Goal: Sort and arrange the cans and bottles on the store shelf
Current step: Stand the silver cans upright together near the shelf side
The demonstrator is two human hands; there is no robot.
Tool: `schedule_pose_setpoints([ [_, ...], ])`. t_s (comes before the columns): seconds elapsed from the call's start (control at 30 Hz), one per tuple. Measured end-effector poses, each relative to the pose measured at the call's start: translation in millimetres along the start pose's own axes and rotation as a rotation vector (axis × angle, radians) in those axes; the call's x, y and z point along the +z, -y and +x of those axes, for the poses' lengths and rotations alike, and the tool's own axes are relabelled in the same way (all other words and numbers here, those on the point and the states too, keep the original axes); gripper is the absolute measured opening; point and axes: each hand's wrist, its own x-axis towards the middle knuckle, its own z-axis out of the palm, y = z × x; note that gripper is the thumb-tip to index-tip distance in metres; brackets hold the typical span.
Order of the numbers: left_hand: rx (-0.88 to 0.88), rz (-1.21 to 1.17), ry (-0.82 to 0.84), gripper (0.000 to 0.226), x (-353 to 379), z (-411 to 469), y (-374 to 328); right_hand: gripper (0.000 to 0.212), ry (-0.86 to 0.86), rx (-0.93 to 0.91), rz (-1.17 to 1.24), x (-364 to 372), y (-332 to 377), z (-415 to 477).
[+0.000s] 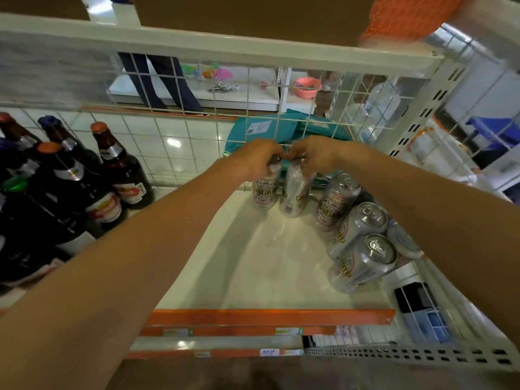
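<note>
White shelf board [253, 263] with an orange front strip [267, 316] fills the view, backed by a white wire grid [174, 136] through which a tiled shop floor shows. At the far left stands a group of dark glass bottles [118, 164], upright and packed close, with reddish caps and pale labels. Beyond the grid, a person's legs [160, 83] stand beside a low white platform. Both bare arms reach in from the bottom toward the back of the shelf. The left hand [253, 159] has its fingers curled over the top of a silver can [266, 190] that stands upright near the grid. Just beside it, the right hand [318, 156] clamps in the same way on the top of a second can [294, 192], which leans slightly. The two hands almost meet above them. Behind them, past the grid, lie teal packages [261, 128], with a pink bowl [307, 88] farther back. On the right side of the shelf sits a cluster of cans [363, 243], crowded together with their tops showing; whether they are stacked or leaning is hard to tell.
</note>
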Motion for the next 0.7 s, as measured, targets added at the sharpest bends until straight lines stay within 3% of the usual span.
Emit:
schedule_pose_setpoints([
  [0.23,-0.034,-0.029,-0.028,0.056,2,-3,0,0.049,-0.137,0.186,-0.020,19,2,1],
  [0.37,-0.076,-0.054,-0.011,0.060,1,2,-3,0.057,-0.117,0.113,-0.006,14,2,3],
  [0.5,-0.097,-0.085,-0.053,0.049,1,1,-8,0.068,-0.036,0.052,0.014,3,4,5],
  [0.7,-0.239,-0.077,-0.210,0.044,3,-7,-8,0.067,-0.052,0.038,-0.076,-2,1,2],
])
